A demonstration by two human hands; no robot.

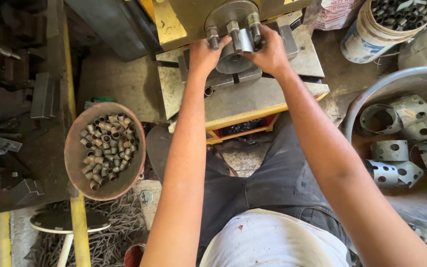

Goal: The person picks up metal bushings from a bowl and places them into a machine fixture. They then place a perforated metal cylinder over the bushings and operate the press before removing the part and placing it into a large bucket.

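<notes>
Head view: both hands at a round metal piece on a yellow press.

The left hand [204, 53] and right hand [271, 51] press their fingers around the round metal piece [233, 62] at twelve o'clock, under the bolted disc [231, 20]; it looks seated, though the grip hides its edges. At nine o'clock a bowl [75, 153] holds many short metal sleeves [108, 146]; at three o'clock perforated rings [401, 143] lie in a pan [366, 94].
</notes>
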